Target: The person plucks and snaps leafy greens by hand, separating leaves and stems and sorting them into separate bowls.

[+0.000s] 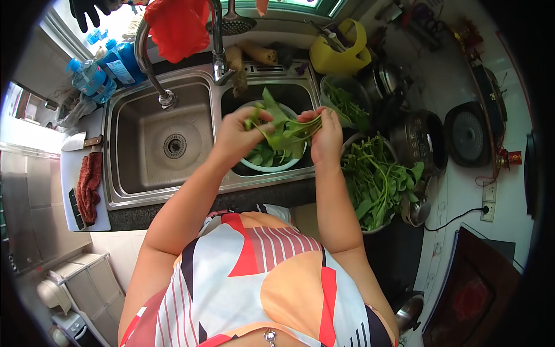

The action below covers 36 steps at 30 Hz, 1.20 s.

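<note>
Over the right sink basin [300,168], my left hand [241,134] is closed on part of a leafy green stem, fingers pinched. My right hand [327,139] grips the stems at the other side, so the leafy greens [283,128] stretch between both hands. Below them a pale round bowl [272,169] sits in the basin with torn green leaves [266,155] inside. Right of my right hand, a large heap of leafy greens [378,179] fills a round vessel whose sides are mostly hidden. Behind it, a clear container [347,87] holds more greens.
At left are the other sink basin [144,133], faucet [167,99], blue bottles [119,62], and a white cutting board [104,208] with a knife [78,141] and brown cloth [88,185]. A yellow basket [341,58] and rice cooker [419,141] stand at right.
</note>
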### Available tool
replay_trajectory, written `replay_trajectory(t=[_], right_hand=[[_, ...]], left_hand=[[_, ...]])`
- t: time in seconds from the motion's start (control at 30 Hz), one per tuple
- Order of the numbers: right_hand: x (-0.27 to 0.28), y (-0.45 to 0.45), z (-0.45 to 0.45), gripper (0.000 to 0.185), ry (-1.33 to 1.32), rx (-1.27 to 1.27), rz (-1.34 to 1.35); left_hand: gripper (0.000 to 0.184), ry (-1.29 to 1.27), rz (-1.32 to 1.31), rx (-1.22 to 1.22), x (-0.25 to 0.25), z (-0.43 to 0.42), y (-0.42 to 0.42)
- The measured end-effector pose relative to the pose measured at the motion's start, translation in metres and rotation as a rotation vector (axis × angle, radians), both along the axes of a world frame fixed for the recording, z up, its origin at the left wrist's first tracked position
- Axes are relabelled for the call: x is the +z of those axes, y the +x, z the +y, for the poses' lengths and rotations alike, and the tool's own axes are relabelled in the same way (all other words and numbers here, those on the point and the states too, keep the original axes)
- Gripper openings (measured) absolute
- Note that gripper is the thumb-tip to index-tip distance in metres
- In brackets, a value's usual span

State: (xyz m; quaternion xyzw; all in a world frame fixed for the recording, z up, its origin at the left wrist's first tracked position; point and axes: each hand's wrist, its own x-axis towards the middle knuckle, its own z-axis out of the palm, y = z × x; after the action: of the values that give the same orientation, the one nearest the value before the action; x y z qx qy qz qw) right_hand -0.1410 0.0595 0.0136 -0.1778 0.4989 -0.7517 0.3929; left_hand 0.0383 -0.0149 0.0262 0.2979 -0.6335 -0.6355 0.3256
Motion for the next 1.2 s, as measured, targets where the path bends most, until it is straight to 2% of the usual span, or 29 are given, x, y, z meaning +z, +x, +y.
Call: replay_trajectory(t=[0.07, 0.1, 0.2, 0.33, 0.4, 0.43, 0.53, 0.57, 0.67, 0.73, 0.8, 0.83, 0.93, 0.97, 1.0, 1.03, 1.07, 1.13, 1.17, 1.2], right_hand=[[0.005, 0.013, 0.002, 0.017, 0.028, 0.061, 0.101], [0.008, 0.02, 0.002, 0.017, 0.035, 0.083, 0.141], [0.011, 0.033, 0.0, 0.018, 0.01, 0.108, 0.212], [0.007, 0.032, -0.001, 0.017, 0.005, 0.084, 0.377], [0.005, 0.032, -0.001, 0.017, 0.014, 0.062, 0.42], [0.005, 0.035, -0.001, 0.017, -0.016, 0.04, 0.322], [0.002, 0.046, -0.002, 0.017, -0.094, -0.025, 0.085], [0.0, 0.049, -0.003, 0.018, -0.109, -0.047, 0.045], [-0.004, 0.041, -0.01, 0.017, -0.15, -0.159, -0.045], [0.001, 0.015, -0.013, 0.017, -0.147, -0.313, -0.07], [0.004, -0.015, -0.013, 0.017, -0.226, -0.241, 0.053], [0.003, -0.024, -0.015, 0.017, -0.264, -0.208, 0.113], [-0.022, -0.027, -0.032, 0.018, -0.1, -0.17, 0.417], [-0.032, -0.016, -0.034, 0.017, -0.069, -0.123, 0.516], [-0.054, -0.009, -0.04, 0.013, 0.021, -0.041, 0.506], [-0.111, -0.017, -0.046, 0.015, 0.149, -0.014, 1.062], [-0.132, -0.005, -0.037, 0.012, 0.283, 0.125, 1.164], [-0.17, 0.018, -0.016, 0.011, 0.544, 0.402, 1.336], [-0.182, 0.023, -0.007, 0.014, 0.697, 0.602, 1.241], [-0.187, 0.026, -0.003, 0.015, 0.687, 0.639, 1.234]], left_hand=[[0.018, -0.218, -0.086, 0.009, -0.02, 0.008, -0.016], [0.016, -0.441, -0.32, 0.057, -0.002, 0.012, -0.016], [0.018, -0.697, -0.384, 0.012, -0.009, 0.01, -0.02], [0.017, -0.727, -0.386, 0.042, -0.006, 0.014, -0.016], [0.013, -0.69, -0.315, 0.063, -0.011, 0.013, -0.018], [0.011, -0.672, -0.279, 0.077, -0.012, 0.011, -0.019], [0.008, 0.257, -0.031, 0.096, -0.009, 0.006, -0.028], [0.008, 0.441, 0.095, 0.142, -0.006, 0.008, -0.03], [0.007, 0.594, 0.132, 0.264, -0.009, 0.009, -0.036], [0.009, 0.537, 0.194, 0.414, -0.026, -0.011, -0.03], [0.013, 0.54, 0.264, 0.324, -0.041, -0.034, -0.018], [0.017, 0.532, 0.168, 0.281, -0.043, -0.039, -0.017], [0.027, 0.525, -0.06, 0.12, -0.062, -0.037, -0.025], [0.034, 0.438, -0.198, 0.078, -0.078, -0.034, -0.028], [0.037, 0.379, -0.303, 0.096, -0.096, -0.029, -0.029], [0.038, 0.332, -0.373, 0.115, -0.113, -0.025, -0.027], [0.039, 0.284, -0.444, 0.134, -0.124, -0.021, -0.021], [0.044, 0.481, -0.502, 0.122, -0.132, -0.022, -0.005], [0.047, 0.583, -0.533, 0.116, -0.134, -0.023, 0.004], [0.049, 0.647, -0.464, 0.103, -0.133, -0.023, 0.012]])
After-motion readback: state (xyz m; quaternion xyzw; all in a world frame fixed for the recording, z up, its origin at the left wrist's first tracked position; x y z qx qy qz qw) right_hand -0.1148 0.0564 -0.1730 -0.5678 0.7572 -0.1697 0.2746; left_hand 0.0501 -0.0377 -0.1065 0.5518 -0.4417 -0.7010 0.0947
